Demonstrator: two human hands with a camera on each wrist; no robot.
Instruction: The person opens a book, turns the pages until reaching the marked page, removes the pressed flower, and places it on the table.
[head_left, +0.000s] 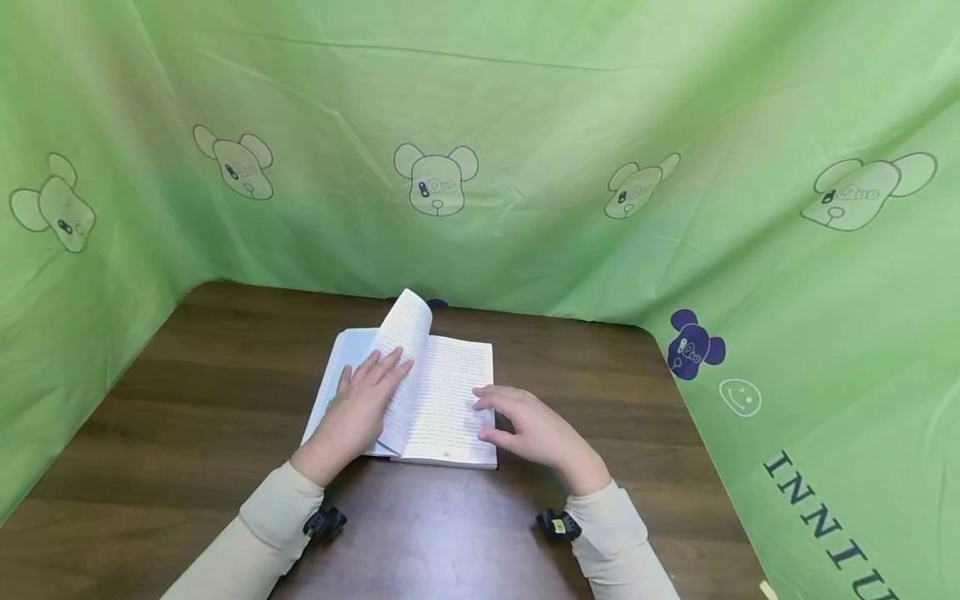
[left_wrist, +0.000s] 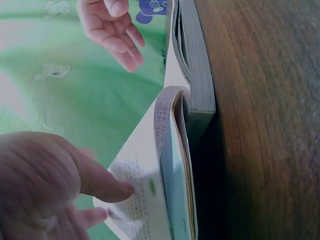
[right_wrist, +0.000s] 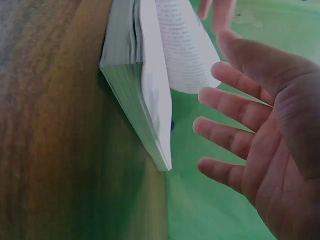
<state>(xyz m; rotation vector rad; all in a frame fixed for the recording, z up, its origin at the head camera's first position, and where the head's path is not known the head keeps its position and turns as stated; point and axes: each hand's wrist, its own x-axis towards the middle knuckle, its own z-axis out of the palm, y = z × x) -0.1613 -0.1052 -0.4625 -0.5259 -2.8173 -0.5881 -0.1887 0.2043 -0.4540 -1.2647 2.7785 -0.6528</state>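
An open book (head_left: 452, 400) lies on the brown table, its thick block of pages on the right side. On the left a lifted page (head_left: 405, 321) curls up at its top, over a light blue sheet (head_left: 352, 346). My left hand (head_left: 360, 412) rests on that turned page with its fingers extended; in the left wrist view the thumb (left_wrist: 107, 187) lies against the printed side. Over the right-hand edge of the book hovers my right hand (head_left: 528, 425), fingers spread and loosely bent. The right wrist view shows its palm (right_wrist: 270, 145) holding nothing, apart from the paper.
The dark wooden table (head_left: 187, 417) extends around the book on every side. Green cloth (head_left: 525, 242) printed with bear heads hangs behind and along both sides of the table. A black wrist camera (head_left: 558, 525) sits on the right sleeve, another camera (head_left: 325, 523) on the left.
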